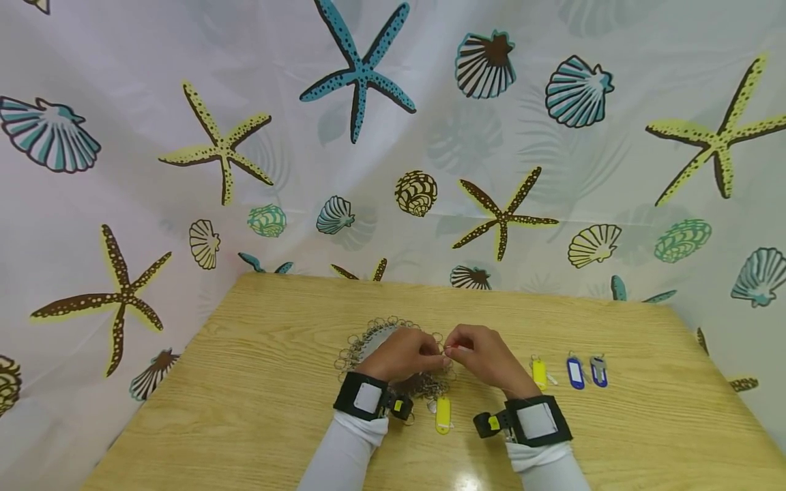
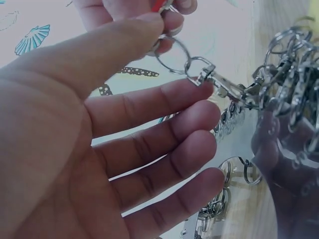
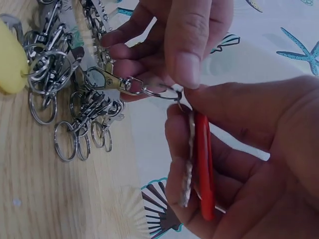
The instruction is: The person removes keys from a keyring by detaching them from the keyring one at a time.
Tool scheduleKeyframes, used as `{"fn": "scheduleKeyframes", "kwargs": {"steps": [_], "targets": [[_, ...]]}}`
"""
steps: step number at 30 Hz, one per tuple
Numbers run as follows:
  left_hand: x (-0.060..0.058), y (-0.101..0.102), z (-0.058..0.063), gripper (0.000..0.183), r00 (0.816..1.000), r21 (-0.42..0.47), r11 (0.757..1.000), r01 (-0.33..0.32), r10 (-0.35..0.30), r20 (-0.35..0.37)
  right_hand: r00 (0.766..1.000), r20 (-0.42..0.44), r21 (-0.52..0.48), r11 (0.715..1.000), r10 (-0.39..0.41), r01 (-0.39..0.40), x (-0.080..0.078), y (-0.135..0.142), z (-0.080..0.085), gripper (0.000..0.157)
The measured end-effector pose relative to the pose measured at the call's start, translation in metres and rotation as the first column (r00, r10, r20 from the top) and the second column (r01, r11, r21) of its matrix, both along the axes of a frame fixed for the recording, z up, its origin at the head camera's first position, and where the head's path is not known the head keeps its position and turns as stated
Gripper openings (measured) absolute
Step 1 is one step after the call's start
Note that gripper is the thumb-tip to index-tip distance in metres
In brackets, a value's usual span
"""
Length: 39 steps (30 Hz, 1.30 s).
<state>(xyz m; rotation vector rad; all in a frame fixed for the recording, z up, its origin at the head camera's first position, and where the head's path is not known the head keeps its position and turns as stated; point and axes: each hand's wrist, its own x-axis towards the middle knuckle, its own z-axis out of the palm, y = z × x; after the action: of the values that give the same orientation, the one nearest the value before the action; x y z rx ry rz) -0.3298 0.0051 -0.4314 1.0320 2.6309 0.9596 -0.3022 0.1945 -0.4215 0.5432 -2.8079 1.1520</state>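
Head view: left hand [image 1: 402, 351] and right hand [image 1: 488, 361] meet over the desk [image 1: 258, 423].
Left wrist view: left thumb at a metal ring [image 2: 183, 47], fingers loosely extended.
Right wrist view: right fingers curl round red tag [image 3: 204, 167], key [image 3: 188, 172] alongside.

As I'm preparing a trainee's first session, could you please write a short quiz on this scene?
1. Which hand holds the red tag: A) the left, or B) the right?
2. True or false: in the head view, both blue tags lie to the right of the right hand.
3. What metal thing is beside the red tag in the right wrist view?

Key:
1. B.
2. True.
3. A key.
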Motion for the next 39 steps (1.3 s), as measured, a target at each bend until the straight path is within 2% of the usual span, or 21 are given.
{"fn": "scheduleKeyframes", "kwargs": {"steps": [4, 8, 10, 17, 25, 29, 36, 39], "targets": [[0.0001, -0.0005, -0.0004, 0.034, 1.000, 0.004, 1.000, 0.001, -0.001, 0.020, 0.998, 0.012, -0.036, 0.997, 0.066, -0.065, 0.0001, 0.0018, 0.0008, 0.006], [0.0000, -0.0002, -0.0003, 0.025, 0.999, 0.013, 1.000, -0.002, 0.002, 0.047, 0.992, 0.019, -0.062, 0.990, 0.125, -0.124, 0.0006, 0.0024, 0.0015, 0.008], [-0.0002, 0.0002, -0.0003, 0.020, 0.999, 0.014, 1.000, -0.001, 0.001, 0.037, 0.991, 0.022, -0.066, 0.989, 0.133, -0.131, 0.0010, 0.0020, 0.0023, 0.008], [0.0012, 0.0018, -0.0005, 0.013, 0.999, -0.011, 0.999, -0.042, 0.042, -0.024, 0.996, -0.008, -0.042, 0.995, 0.085, -0.085, 0.0017, -0.0006, 0.0026, 0.006], [0.0022, 0.0057, -0.0010, 0.046, 0.980, -0.098, 0.982, -0.159, 0.145, -0.137, 0.999, -0.020, -0.037, 0.998, 0.046, -0.047, -0.0010, -0.0014, -0.0006, 0.006], [0.0027, 0.0074, -0.0005, 0.042, 0.979, -0.083, 0.985, -0.149, 0.135, -0.151, 0.999, -0.023, -0.035, 0.998, 0.043, -0.043, -0.0015, -0.0022, -0.0011, 0.005], [0.0001, 0.0068, -0.0024, 0.031, 0.991, -0.055, 0.993, -0.106, 0.101, -0.083, 0.999, -0.013, -0.026, 0.999, 0.035, -0.036, -0.0002, -0.0028, 0.0003, 0.005], [-0.0008, 0.0069, -0.0025, 0.021, 0.993, -0.048, 0.994, -0.094, 0.090, -0.083, 0.999, -0.022, -0.024, 0.999, 0.025, -0.025, -0.0002, -0.0020, -0.0001, 0.005]]}}
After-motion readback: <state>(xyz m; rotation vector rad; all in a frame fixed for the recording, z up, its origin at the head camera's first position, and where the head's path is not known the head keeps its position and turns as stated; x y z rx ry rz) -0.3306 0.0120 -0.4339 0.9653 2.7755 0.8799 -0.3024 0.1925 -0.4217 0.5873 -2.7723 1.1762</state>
